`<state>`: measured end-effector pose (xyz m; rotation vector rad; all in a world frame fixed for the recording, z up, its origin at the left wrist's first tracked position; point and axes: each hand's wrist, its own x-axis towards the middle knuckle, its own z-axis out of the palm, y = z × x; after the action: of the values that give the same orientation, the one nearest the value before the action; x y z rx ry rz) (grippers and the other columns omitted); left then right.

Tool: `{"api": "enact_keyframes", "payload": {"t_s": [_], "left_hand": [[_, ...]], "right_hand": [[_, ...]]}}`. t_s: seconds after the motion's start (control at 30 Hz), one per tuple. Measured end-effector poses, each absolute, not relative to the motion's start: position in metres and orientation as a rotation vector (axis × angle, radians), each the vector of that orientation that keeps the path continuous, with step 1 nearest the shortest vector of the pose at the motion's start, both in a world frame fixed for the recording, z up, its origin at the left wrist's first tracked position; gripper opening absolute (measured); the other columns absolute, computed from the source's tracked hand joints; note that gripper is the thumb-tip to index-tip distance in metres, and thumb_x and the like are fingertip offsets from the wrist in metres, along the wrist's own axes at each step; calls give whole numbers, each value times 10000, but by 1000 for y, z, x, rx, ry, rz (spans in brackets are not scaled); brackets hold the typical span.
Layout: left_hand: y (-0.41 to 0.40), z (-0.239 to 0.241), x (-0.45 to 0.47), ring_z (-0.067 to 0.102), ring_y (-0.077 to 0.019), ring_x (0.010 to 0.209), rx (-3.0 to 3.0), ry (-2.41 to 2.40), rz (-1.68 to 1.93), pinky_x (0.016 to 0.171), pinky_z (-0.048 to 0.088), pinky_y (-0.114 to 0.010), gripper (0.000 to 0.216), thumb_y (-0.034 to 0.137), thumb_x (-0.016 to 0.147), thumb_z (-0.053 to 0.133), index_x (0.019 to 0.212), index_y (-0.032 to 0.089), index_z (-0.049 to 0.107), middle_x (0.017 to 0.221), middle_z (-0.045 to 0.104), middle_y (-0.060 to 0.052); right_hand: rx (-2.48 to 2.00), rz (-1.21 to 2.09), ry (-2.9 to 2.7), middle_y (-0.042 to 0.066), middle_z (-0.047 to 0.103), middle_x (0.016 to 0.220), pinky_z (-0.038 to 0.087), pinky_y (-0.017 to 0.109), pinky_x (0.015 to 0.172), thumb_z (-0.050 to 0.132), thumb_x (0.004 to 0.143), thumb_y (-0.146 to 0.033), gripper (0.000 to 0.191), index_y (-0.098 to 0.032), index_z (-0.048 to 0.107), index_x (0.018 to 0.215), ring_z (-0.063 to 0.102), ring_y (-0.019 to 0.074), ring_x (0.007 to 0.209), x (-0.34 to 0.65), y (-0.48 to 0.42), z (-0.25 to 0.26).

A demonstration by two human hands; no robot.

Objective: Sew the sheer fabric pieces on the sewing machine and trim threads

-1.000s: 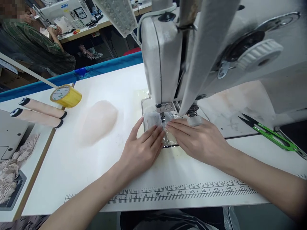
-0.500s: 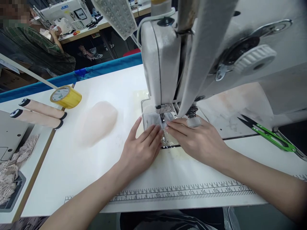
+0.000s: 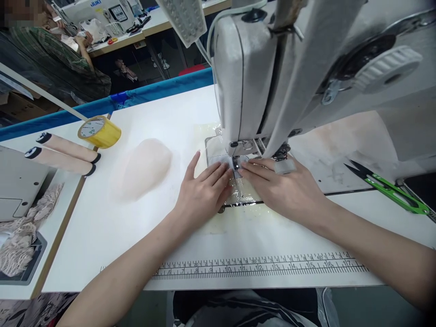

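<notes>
Beyond the printed ruler (image 3: 259, 265), the left hand (image 3: 200, 195) and right hand (image 3: 289, 190) are laid flat, fingers extended, on a small translucent piece (image 3: 221, 161), its long axis running left-right, under the presser foot (image 3: 235, 164) of the sewing machine (image 3: 245, 77).
</notes>
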<state>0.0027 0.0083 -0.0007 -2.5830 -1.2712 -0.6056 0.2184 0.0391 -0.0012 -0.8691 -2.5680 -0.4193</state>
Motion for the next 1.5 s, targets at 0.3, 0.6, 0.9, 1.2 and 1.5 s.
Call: {"api": "enact_keyframes", "payload": {"t_s": [0.3,0.6,0.9,1.2,1.5], "left_hand": [[13,-2,-2,586,-234,1247,-2605,-1345,-530,1015,509,-414,364,293,977,506,1286,122,592,1319,636,-84],[18,-2,-13,659,-216,1059,-2478,-1585,-555,850,567,-343,216,151,969,472,1079,145,657,1179,706,-73],[-3,75,-38,636,-137,742,-3195,-2114,-419,678,483,-247,243,287,989,424,899,217,639,828,700,19],[-21,93,-105,596,-114,608,-3144,-2501,-1031,575,502,-230,251,412,864,651,995,200,679,726,644,-9],[-13,79,-201,553,-97,542,-2397,-2693,-1533,532,482,-228,308,485,859,604,922,187,650,684,590,3]], "right_hand": [[-803,-561,-2454,10,685,605,401,418,1065,469,872,-63,332,-230,749,805,670,213,851,228,46,7],[-794,-510,-2420,14,673,626,468,393,968,498,862,-65,283,-213,739,875,670,211,823,231,47,10],[-631,493,-2407,84,542,1419,511,408,988,570,930,-250,563,-251,394,1465,519,234,1292,215,30,20],[-676,1929,-1931,11,697,710,502,241,558,658,868,-426,238,-201,707,807,639,139,661,143,26,57],[-652,1773,-1857,23,682,703,512,236,603,611,872,-346,204,-176,722,855,633,130,672,63,53,62]]}}
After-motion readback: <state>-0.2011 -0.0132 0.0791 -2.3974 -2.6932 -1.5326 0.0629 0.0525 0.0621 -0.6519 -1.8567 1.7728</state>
